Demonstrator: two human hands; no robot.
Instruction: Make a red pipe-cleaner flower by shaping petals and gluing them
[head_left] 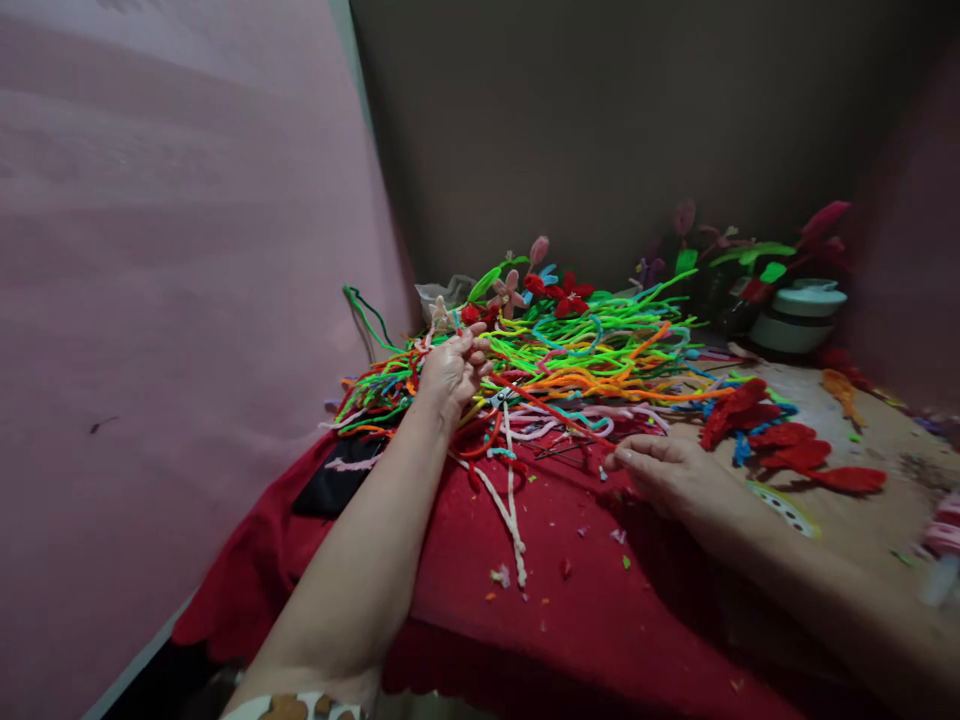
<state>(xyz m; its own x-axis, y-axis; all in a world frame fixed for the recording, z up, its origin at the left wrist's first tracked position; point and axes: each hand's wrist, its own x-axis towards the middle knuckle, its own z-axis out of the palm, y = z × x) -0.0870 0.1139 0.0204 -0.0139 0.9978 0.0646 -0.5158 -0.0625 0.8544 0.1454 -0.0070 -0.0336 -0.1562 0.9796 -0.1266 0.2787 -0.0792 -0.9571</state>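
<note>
A red pipe cleaner (pixel 555 409) stretches slantwise between my two hands, low over the front of a colourful pile. Its right end is pinched between the thumb and fingers of my right hand (pixel 671 475). The other end runs up to the curled fingers of my left hand (pixel 454 372), which is closed at the pile's left part; its exact grip is partly hidden. Below the strand lie pliers or scissors (pixel 501 397) with a metal head. A cream twisted pipe cleaner (pixel 514 530) rests on the red cloth (pixel 570 640) in front.
Many green, orange and pink pipe cleaners (pixel 600 380) are heaped at the back, with fuzzy flowers (pixel 570 295) behind. Red petal shapes (pixel 787 445) lie right, before a lidded container (pixel 799 315). A dark flat object (pixel 334 485) sits left, near the pink wall (pixel 187 300).
</note>
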